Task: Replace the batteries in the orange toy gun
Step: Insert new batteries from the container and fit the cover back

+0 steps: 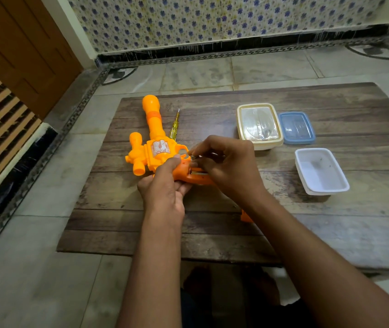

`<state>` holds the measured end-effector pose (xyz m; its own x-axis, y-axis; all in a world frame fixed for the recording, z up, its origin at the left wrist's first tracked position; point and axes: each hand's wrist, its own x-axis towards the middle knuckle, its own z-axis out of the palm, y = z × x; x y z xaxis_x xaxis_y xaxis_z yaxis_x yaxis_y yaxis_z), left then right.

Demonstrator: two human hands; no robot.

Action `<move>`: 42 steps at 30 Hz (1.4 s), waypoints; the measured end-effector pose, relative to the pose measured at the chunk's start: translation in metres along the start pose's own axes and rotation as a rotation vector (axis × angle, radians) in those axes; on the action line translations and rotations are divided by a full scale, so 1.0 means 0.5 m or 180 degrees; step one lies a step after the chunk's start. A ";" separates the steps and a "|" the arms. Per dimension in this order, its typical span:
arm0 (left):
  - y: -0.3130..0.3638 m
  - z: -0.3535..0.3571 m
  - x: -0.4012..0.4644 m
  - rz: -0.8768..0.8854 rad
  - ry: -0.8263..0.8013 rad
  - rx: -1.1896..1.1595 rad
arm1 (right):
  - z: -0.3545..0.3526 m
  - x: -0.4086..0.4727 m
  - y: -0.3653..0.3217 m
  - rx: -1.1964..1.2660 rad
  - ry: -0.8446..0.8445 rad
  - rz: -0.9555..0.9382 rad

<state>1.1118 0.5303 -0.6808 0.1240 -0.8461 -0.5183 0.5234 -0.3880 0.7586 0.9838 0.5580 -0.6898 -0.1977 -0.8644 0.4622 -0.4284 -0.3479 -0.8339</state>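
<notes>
The orange toy gun (pixel 152 140) lies on the wooden board (pixel 212 223), its barrel pointing away from me. My left hand (pixel 165 185) grips the gun at its handle, thumb on the body. My right hand (pixel 226 164) hovers over the open handle compartment (pixel 197 172) and pinches a small metallic battery (pixel 193 156) between thumb and fingertips. A small orange piece (pixel 245 216), perhaps the compartment cover, pokes out from under my right forearm.
A yellow-handled screwdriver (pixel 174 129) lies just right of the barrel. At the back right are a lidded cream box (pixel 258 125) and a blue lid (pixel 296 127); an open white tub (pixel 320 171) sits nearer. Tiled floor surrounds the board.
</notes>
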 end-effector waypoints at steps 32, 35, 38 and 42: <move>-0.001 0.008 -0.024 0.0112 0.0155 -0.0110 | 0.008 0.020 -0.009 0.0639 -0.0147 0.1719; -0.001 0.005 -0.028 0.0072 0.0164 -0.0071 | 0.003 0.022 -0.013 0.0709 -0.0169 0.1809; -0.002 0.003 -0.027 0.0040 0.0186 -0.0073 | -0.001 0.022 -0.017 0.0731 -0.0186 0.1916; -0.003 0.002 -0.026 0.0021 0.0196 -0.0068 | 0.002 0.026 -0.019 0.0633 -0.0181 0.2031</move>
<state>1.1083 0.5415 -0.6749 0.1788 -0.8243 -0.5371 0.5402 -0.3741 0.7539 0.9863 0.5495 -0.6761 -0.3094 -0.9387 -0.1520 -0.0711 0.1822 -0.9807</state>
